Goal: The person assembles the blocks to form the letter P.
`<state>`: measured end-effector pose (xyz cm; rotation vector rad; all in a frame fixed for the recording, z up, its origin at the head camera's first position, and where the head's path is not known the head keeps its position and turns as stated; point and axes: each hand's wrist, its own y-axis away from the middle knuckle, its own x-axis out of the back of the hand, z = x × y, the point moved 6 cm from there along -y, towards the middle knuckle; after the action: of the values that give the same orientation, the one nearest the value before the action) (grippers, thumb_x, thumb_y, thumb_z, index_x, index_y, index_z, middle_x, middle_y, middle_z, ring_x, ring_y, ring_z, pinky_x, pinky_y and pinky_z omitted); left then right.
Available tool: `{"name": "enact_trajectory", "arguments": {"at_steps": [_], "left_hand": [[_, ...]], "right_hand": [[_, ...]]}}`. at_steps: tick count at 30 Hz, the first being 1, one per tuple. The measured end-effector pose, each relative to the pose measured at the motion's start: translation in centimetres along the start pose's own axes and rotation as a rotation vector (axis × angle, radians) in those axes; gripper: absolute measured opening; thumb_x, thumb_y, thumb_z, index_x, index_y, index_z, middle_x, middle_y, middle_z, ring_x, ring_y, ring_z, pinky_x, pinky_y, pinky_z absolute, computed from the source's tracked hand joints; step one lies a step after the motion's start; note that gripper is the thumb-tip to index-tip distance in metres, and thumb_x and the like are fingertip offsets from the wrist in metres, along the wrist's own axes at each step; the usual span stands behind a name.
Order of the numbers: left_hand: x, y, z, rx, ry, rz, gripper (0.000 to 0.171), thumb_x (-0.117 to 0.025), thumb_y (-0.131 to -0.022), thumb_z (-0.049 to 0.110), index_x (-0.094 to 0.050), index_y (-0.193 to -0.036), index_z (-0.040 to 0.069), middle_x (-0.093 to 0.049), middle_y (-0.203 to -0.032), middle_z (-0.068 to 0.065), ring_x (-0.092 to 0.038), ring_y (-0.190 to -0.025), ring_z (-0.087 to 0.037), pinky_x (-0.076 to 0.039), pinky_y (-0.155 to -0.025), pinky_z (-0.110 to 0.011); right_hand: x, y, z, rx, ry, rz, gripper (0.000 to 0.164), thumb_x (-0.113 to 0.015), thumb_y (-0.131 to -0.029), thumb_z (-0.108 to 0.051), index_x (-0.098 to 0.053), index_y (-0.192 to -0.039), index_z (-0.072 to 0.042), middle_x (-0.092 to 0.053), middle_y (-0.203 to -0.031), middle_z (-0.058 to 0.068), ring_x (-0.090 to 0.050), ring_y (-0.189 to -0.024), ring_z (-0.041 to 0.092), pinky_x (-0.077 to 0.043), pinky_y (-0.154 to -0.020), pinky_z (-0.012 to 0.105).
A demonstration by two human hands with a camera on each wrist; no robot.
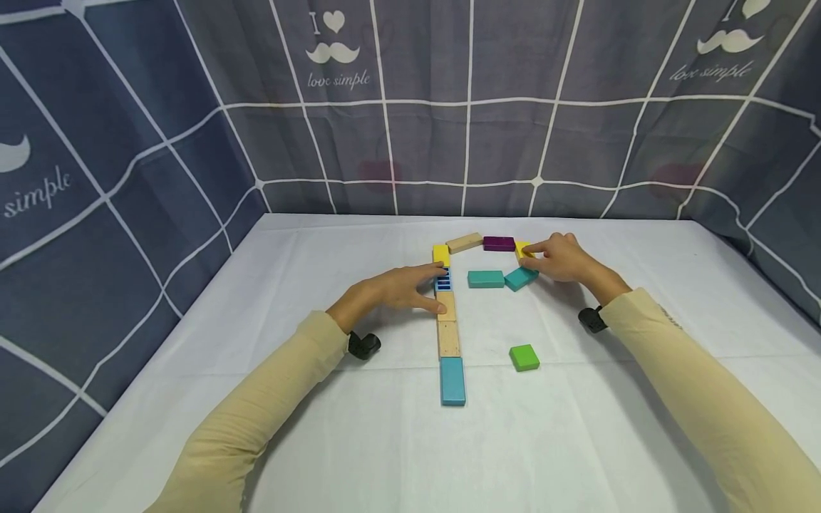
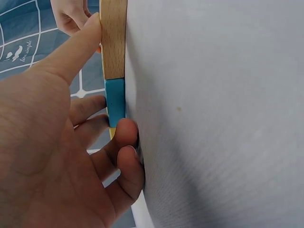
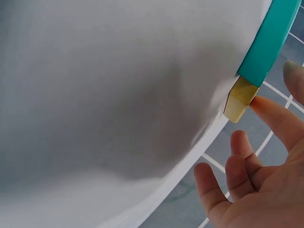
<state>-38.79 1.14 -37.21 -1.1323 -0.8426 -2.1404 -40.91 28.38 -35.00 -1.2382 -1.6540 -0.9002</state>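
My left hand (image 1: 400,287) lies beside a column of blocks. In the left wrist view its thumb touches the side of a plain wooden block (image 2: 114,42), while the fingers reach along a blue block (image 2: 115,99), shown striped (image 1: 443,282) in the head view. A yellow block (image 1: 440,254) tops the column. At the far right, an index fingertip of my right hand (image 1: 561,258) touches another yellow block (image 3: 240,97), partly hidden in the head view. The thumb is close to a slanted teal block (image 1: 521,278); the right wrist view shows it apart from the yellow block.
A slanted wooden block (image 1: 465,243) and a purple block (image 1: 499,244) run between the two yellow ones. Inside lies a second teal block (image 1: 485,279). The column ends nearest me in a blue block (image 1: 452,381). A green block (image 1: 524,358) lies alone on the white cloth.
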Motion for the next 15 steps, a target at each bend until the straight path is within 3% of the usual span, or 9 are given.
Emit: {"name": "enact_trajectory", "arguments": {"at_steps": [15], "left_hand": [[-0.02,-0.06,-0.03,0.013,0.002,-0.001,0.09,-0.067,-0.087,0.059,-0.027,-0.157,0.021,-0.023,-0.162,0.0,-0.017,-0.148,-0.018,-0.02,-0.118,-0.041]], "right_hand": [[-0.01,0.31,0.19,-0.036,-0.009,-0.012,0.055,-0.064,-0.096,-0.034,-0.054,-0.135,0.004,-0.053,-0.095,0.021,-0.036,-0.099,0.039,-0.032,-0.073,0.042]]}}
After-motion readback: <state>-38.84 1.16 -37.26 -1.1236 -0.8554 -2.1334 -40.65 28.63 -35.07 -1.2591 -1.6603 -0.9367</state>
